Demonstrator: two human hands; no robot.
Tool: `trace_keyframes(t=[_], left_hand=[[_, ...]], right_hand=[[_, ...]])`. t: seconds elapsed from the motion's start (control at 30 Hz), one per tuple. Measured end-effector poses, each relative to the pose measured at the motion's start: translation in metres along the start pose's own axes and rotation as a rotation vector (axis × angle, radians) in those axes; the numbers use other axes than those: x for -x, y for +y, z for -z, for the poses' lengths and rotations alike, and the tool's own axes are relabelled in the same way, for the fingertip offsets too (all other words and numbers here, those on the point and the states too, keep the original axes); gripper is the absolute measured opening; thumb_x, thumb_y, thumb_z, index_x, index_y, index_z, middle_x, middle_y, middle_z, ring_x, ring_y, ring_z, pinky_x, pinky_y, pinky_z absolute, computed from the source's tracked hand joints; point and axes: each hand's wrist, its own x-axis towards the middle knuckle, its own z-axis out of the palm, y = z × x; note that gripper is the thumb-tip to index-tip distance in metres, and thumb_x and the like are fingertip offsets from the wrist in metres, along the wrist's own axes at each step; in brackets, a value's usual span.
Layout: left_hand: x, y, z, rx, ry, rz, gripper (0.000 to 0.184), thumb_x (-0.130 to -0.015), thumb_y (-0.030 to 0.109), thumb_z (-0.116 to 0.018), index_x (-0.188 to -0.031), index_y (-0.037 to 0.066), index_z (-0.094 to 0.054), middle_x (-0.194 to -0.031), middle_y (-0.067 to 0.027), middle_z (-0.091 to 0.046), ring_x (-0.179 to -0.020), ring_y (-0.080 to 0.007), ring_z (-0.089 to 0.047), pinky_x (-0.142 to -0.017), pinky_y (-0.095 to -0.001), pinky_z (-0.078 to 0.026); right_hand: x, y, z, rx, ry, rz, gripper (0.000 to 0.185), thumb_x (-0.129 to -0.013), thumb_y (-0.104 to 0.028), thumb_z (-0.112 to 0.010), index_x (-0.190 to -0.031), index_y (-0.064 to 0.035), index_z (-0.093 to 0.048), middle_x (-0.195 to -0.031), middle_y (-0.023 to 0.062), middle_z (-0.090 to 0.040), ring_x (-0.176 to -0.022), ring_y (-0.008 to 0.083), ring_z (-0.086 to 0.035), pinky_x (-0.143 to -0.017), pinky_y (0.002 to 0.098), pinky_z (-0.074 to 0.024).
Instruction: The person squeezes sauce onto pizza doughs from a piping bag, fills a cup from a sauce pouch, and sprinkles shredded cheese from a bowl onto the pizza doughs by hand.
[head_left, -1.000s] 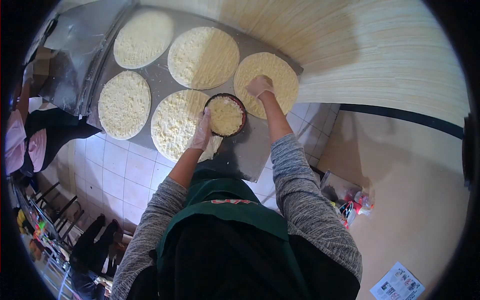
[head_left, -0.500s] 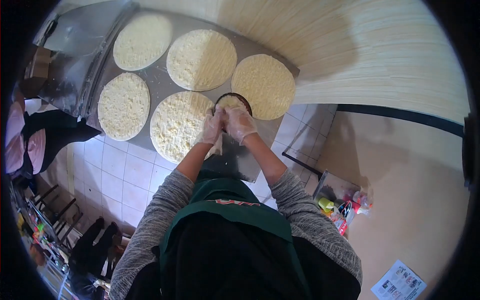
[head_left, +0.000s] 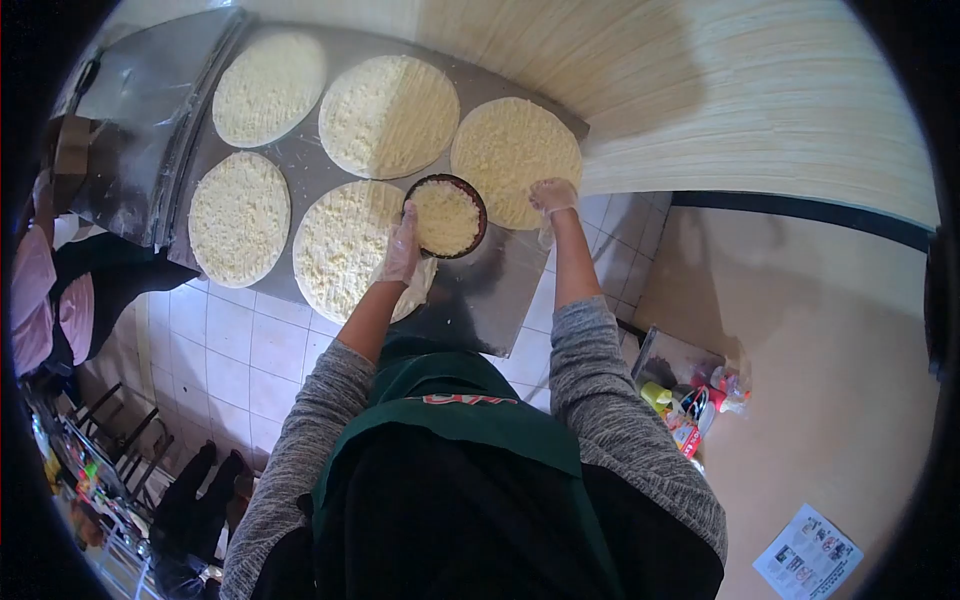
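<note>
My left hand (head_left: 401,248), in a clear plastic glove, grips the near left rim of a dark round bowl (head_left: 482,222). Pale grated cheese (head_left: 445,216) fills the bowl, which sits over the meeting edges of two dough rounds. Gloved as well, my right hand (head_left: 552,197) hovers at the right edge of the far-right dough round (head_left: 508,150), fingers curled; what is inside them is hidden. Beneath my left hand lies a dough round (head_left: 345,245) thickly strewn with white crumbly topping.
More topped dough rounds lie on the metal table (head_left: 480,300), among them one at the back (head_left: 390,115) and one at the left (head_left: 240,218). A wall borders the far side. Another person (head_left: 75,290) stands left. Bottles and packets (head_left: 690,410) sit on a low right-hand stand.
My right hand has left the bowl and moved right to the far-right dough round. My left hand stays at the bowl, whose cheese now shows. The view has shifted slightly.
</note>
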Motion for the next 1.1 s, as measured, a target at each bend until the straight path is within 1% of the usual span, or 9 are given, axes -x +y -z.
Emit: trace_keyframes(t=[0.17,0.27,0.37,0.47,0.57,0.7,0.87,1.0,1.1], left_hand=[[0.015,0.014,0.0,-0.008,-0.066,0.186,0.076,-0.081,0.065,-0.035,-0.13,0.007,-0.033,-0.12,-0.0106,-0.05,-0.103,-0.0219,-0.054,-0.078,-0.0357,-0.049],[0.013,0.009,0.0,0.016,-0.057,0.181,0.076,-0.082,0.065,-0.034,-0.13,0.006,-0.032,-0.12,-0.0103,-0.05,-0.104,-0.0218,-0.054,-0.078,-0.0349,-0.049],[0.011,0.004,0.001,0.054,-0.038,0.142,0.082,-0.078,0.066,-0.043,-0.126,0.001,-0.032,-0.113,-0.0156,-0.05,-0.094,-0.0231,-0.056,-0.067,-0.034,-0.051],[0.011,0.006,-0.001,0.073,-0.053,0.128,0.08,-0.079,0.064,-0.043,-0.124,-0.001,-0.033,-0.112,-0.0155,-0.05,-0.095,-0.0236,-0.056,-0.071,-0.0344,-0.051],[0.015,0.013,-0.002,-0.004,-0.077,0.17,0.074,-0.084,0.063,-0.031,-0.13,0.006,-0.035,-0.12,-0.0103,-0.05,-0.105,-0.0195,-0.053,-0.082,-0.0327,-0.047],[0.013,0.008,0.001,-0.003,-0.092,0.166,0.074,-0.084,0.064,-0.031,-0.131,0.006,-0.034,-0.122,-0.0104,-0.048,-0.106,-0.02,-0.052,-0.082,-0.0329,-0.047],[0.019,0.015,-0.003,0.028,-0.018,0.039,0.075,-0.082,0.061,-0.041,-0.121,-0.003,-0.037,-0.115,-0.0163,-0.049,-0.098,-0.0237,-0.055,-0.074,-0.0343,-0.05],[0.029,0.032,-0.007,0.01,-0.029,0.114,0.076,-0.082,0.061,-0.041,-0.123,-0.003,-0.035,-0.116,-0.0169,-0.048,-0.099,-0.0244,-0.054,-0.074,-0.0354,-0.05],[0.028,0.029,-0.007,0.048,-0.075,0.115,0.077,-0.082,0.062,-0.041,-0.125,-0.002,-0.034,-0.117,-0.0168,-0.047,-0.099,-0.0246,-0.054,-0.072,-0.0362,-0.051]], right_hand=[[0.103,-0.014,-0.088,1.088,0.591,0.179,0.024,-0.08,-0.024,-0.049,-0.079,-0.0071,-0.066,-0.069,0.0047,-0.062,-0.059,0.0152,-0.06,-0.043,0.034,-0.0445],[0.088,-0.019,-0.057,2.015,0.158,-0.238,0.023,-0.081,-0.022,-0.049,-0.076,-0.0061,-0.064,-0.069,0.0047,-0.06,-0.056,0.0144,-0.057,-0.043,0.0315,-0.043],[0.104,-0.008,-0.09,0.825,0.516,-0.176,0.016,-0.072,-0.026,-0.06,-0.068,-0.0105,-0.065,-0.06,0.0058,-0.06,-0.053,0.0158,-0.057,-0.052,0.0312,-0.0458],[0.11,-0.011,-0.109,1.062,0.621,0.391,0.021,-0.074,-0.027,-0.059,-0.069,-0.0071,-0.065,-0.058,0.0067,-0.06,-0.051,0.0149,-0.057,-0.048,0.0303,-0.0447],[0.034,0.036,0.008,1.127,0.376,0.202,0.026,-0.076,-0.029,-0.057,-0.067,-0.0054,-0.065,-0.06,0.0068,-0.061,-0.051,0.0135,-0.058,-0.049,0.0296,-0.0455],[0.107,-0.036,-0.12,0.975,0.574,-0.123,0.025,-0.076,-0.028,-0.056,-0.067,-0.0064,-0.065,-0.06,0.0053,-0.062,-0.051,0.013,-0.058,-0.05,0.0299,-0.0465],[0.055,-0.052,-0.071,1.929,0.325,0.073,0.023,-0.08,-0.025,-0.049,-0.078,-0.0091,-0.066,-0.086,0.0087,-0.065,-0.077,0.0237,-0.063,-0.065,0.0371,-0.0501],[0.035,-0.087,-0.072,1.143,0.535,-0.018,0.027,-0.081,-0.026,-0.046,-0.092,-0.0113,-0.067,-0.103,0.0115,-0.062,-0.089,0.025,-0.062,-0.069,0.0368,-0.0504],[0.027,-0.093,-0.083,1.966,0.555,0.177,0.02,-0.077,-0.031,-0.052,-0.08,-0.0192,-0.068,-0.087,0.0058,-0.066,-0.078,0.0216,-0.064,-0.067,0.0354,-0.0506]])
